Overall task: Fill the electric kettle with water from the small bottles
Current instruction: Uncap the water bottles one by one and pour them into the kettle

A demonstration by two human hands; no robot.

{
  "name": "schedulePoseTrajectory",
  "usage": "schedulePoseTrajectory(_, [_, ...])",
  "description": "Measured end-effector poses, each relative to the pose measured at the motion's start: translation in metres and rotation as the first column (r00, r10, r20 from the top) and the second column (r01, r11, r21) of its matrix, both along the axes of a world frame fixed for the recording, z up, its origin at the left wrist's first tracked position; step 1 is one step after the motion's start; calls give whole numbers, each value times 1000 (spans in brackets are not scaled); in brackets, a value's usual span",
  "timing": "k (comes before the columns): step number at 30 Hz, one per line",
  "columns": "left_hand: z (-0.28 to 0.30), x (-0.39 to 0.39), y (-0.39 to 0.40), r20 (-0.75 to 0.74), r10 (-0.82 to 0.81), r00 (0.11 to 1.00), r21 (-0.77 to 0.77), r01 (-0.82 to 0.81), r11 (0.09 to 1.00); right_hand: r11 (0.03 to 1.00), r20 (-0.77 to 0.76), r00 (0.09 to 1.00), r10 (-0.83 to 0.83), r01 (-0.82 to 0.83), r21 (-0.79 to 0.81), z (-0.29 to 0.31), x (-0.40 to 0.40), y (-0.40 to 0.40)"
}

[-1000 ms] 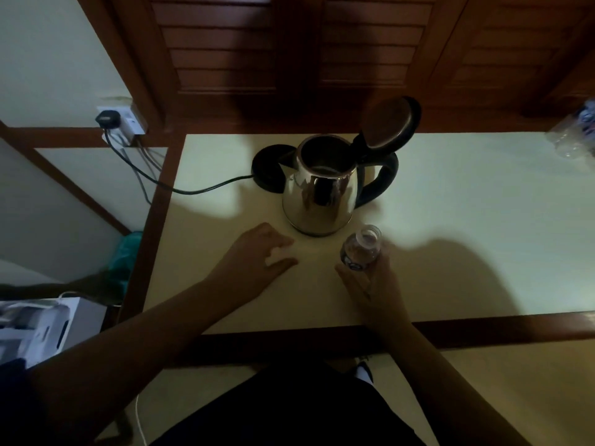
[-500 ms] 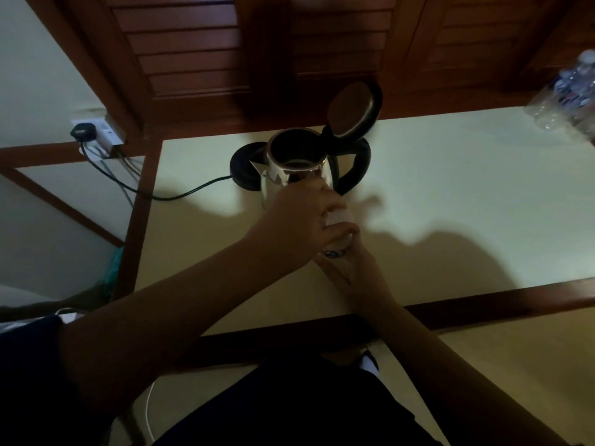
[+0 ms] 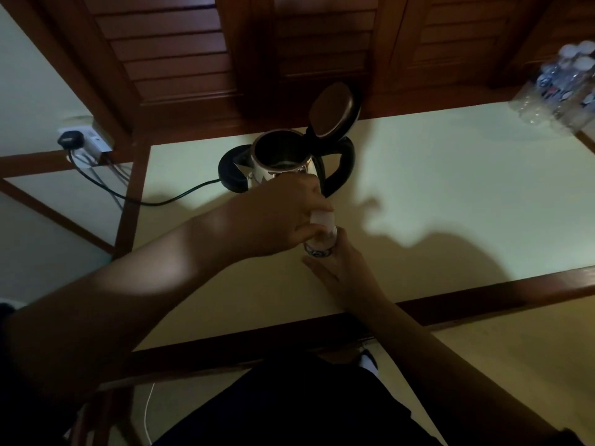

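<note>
Mid-frame, right hand (image 3: pixel 341 268) clamps small bottle (image 3: pixel 320 243) low, left hand (image 3: pixel 283 217) fingers pinch its cap (image 3: pixel 323 218); thin plastic prob squashy, so grip near base w/ light squeeze.

Shiny silver kettle (image 3: pixel 279 170) with black handle (image 3: pixel 342 169) and black base (image 3: pixel 232 170); pale cream bench (image 3: pixel 450 194) edged in dark brown; white-capped clear bottle (image 3: pixel 320 241).

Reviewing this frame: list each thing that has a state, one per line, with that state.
Kettle: off its base, standing on the table.
Kettle lid: flipped open.
Kettle base: bare, cord attached.
Plug: in the wall socket.
Small bottle: upright, held low by right hand.
Bottle cap: gripped by left hand.
Pack of bottles: untouched, far right.
</note>
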State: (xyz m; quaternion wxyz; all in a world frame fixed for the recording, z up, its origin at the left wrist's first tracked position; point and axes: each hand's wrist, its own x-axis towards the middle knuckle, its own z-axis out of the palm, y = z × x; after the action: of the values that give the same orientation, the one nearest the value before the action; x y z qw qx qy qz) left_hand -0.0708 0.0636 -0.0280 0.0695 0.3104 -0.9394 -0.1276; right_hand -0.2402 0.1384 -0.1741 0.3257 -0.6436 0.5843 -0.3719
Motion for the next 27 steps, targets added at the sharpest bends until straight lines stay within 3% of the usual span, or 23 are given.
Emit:
schedulePoseTrajectory(4, [2,-14,17,47,218,975,-18,-217,976,1000,3,1000,12,-12,-19,2,0,0])
schedulePoseTrajectory(6, [-1,-21,31,104,333,937,-133,-319,938,999,-7,1000,27,-27,-27,1,-1,1])
schedulePoseTrajectory(9, [0,-28,42,119,375,919,-227,-343,912,999,-21,999,31,-32,-36,0,-2,3])
schedulePoseTrajectory(12, [4,-25,31,119,291,949,-185,-267,946,999,-17,999,38,-39,-34,-2,-4,3])
schedulePoseTrajectory(16, [13,-12,7,25,85,996,104,-87,991,999,32,999,23,-22,-38,-2,-6,1])
schedulePoseTrajectory(21, [8,-10,7,-48,43,998,142,-35,989,1000,53,998,20,-18,-26,-1,-12,3])
schedulePoseTrajectory(23, [8,-19,15,-38,110,993,95,-106,990,998,8,1000,-20,20,-51,4,-22,7])
schedulePoseTrajectory(27, [6,-58,31,124,300,946,-268,-259,928,938,-231,954,-190,107,-329,16,-57,20])
